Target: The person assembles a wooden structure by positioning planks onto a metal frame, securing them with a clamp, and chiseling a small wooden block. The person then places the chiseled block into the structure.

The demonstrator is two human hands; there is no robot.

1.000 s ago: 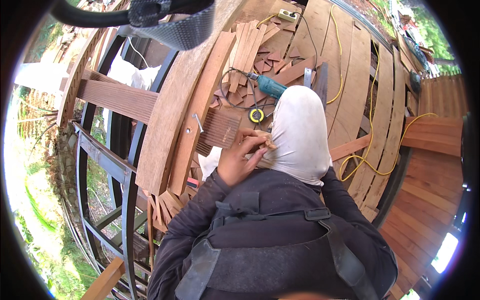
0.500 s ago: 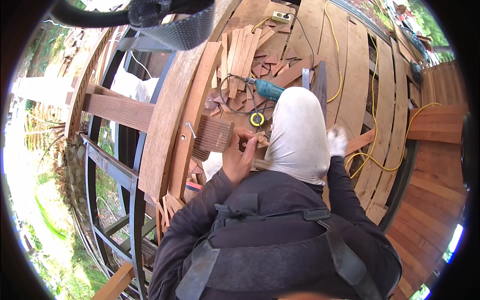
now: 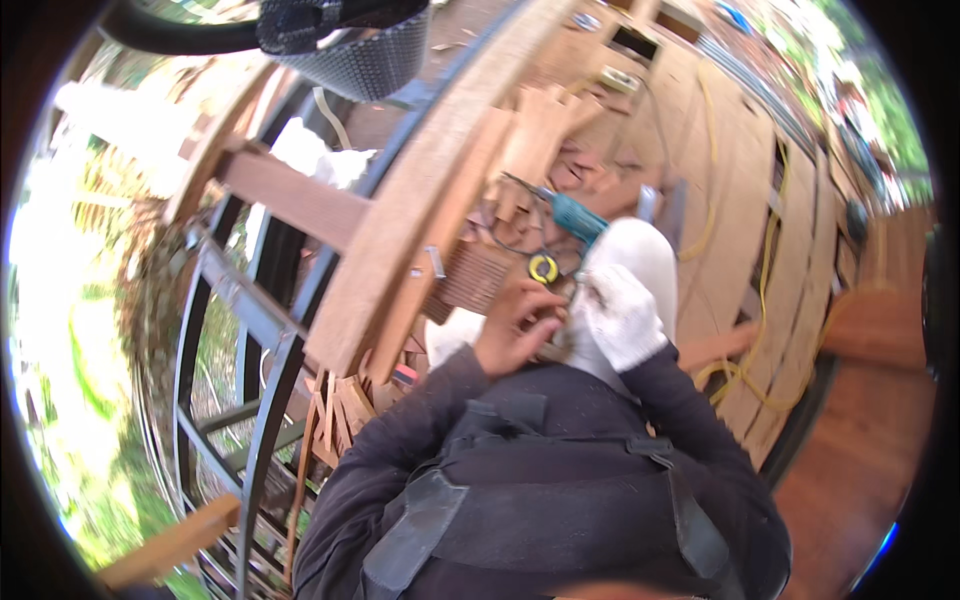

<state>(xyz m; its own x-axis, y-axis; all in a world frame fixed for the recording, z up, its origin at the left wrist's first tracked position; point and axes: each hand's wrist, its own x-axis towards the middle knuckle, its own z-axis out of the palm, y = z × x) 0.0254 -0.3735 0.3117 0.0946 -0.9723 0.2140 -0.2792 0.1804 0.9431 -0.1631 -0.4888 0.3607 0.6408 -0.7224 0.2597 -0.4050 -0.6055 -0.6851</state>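
Note:
My bare left hand (image 3: 516, 328) is in front of my raised knee, its fingers and thumb curled inward; whatever sits between them is too blurred to name. My right hand (image 3: 622, 318), in a white knitted glove, is closed in front of the knee beside the left fingertips; what it holds, if anything, is hidden. Just beyond the left hand lies a round yellow-and-black item (image 3: 543, 268). A teal power drill (image 3: 578, 217) rests on the boards past the knee. To the left, a bolt (image 3: 435, 262) stands out from a wooden beam (image 3: 408, 285).
Wood strips (image 3: 535, 130) and reddish offcuts (image 3: 590, 168) are piled ahead on the plank deck (image 3: 735, 130). Yellow cable (image 3: 765, 290) crosses the right side; a socket block (image 3: 620, 80) lies farther off. Dark metal framing (image 3: 245, 300) with gaps drops away at left.
My gloved right hand has come from the right of the knee to in front of it, close to the left hand. The view has shifted, and the surroundings now sit farther right.

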